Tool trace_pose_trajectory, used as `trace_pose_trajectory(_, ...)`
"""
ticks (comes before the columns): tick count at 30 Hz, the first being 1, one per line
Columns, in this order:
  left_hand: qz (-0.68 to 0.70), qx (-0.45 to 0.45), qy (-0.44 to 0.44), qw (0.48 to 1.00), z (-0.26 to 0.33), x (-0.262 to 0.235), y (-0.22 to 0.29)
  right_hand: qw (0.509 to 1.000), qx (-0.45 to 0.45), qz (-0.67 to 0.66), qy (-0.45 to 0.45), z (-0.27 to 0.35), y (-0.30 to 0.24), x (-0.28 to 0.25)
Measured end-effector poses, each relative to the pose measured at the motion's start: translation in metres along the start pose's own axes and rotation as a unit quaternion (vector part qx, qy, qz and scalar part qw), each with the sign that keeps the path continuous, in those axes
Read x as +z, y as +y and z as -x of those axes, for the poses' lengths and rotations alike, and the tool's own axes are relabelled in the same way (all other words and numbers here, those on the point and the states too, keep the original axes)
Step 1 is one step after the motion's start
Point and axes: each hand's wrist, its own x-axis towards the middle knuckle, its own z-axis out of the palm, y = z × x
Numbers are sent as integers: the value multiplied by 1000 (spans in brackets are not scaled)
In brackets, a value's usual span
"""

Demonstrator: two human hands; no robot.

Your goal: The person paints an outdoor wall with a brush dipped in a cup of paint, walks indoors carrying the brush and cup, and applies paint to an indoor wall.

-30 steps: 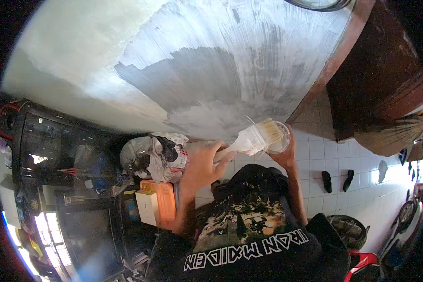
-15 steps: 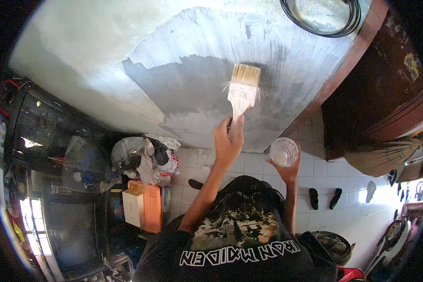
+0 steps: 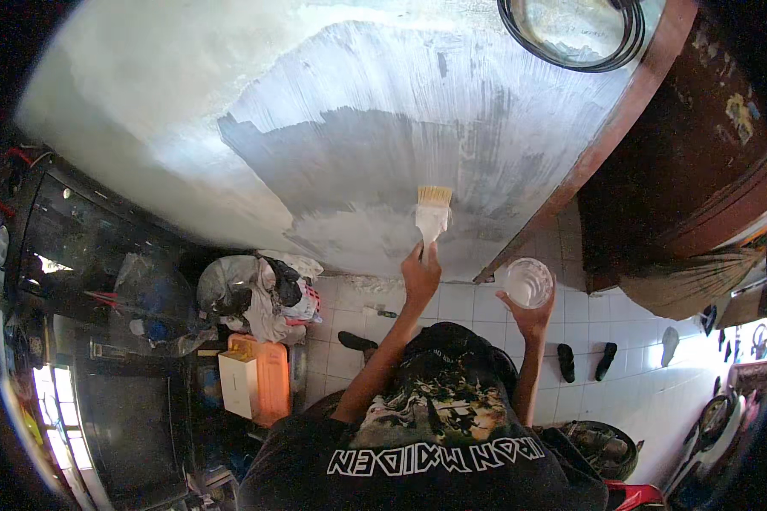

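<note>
My left hand is closed round the handle of a wide paintbrush, its pale bristles pointing up against the wall. White paint coats the brush's ferrule and handle. On the wall, a dark grey patch is bordered by streaky whitish strokes above and to the right. Lower right of the brush, my right hand grips a clear plastic cup around its side. Some whitish stuff shows inside the cup; how full it is I cannot tell.
A coil of black cable hangs at the wall's top right. Brown wooden furniture stands right. At left are a bagged bundle, an orange container and a white box. Dark sandals lie on the tiled floor.
My left hand has drawn the paintbrush down the wall, toward me. My right hand, with the cup, has shifted slightly right and down.
</note>
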Motion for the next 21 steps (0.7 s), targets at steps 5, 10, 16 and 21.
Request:
trace_pose_trajectory(5, -57, -69, -71, 993, 32, -12, -30, 1000, -14, 8, 22, 1, 1, 1)
trace_pose_trajectory(10, -96, -55, -78, 991, 53, -28, -29, 1000, -21, -3, 19, 5, 6, 1)
trace_pose_trajectory(16, -18, 20, -33, 999, -2, -29, 80, 999, 28, 18, -27, 6, 7, 4)
trace_pose_trajectory(21, 46, 56, -21, 997, -49, -13, 137, 997, 52, 49, -12, 7, 24, -3)
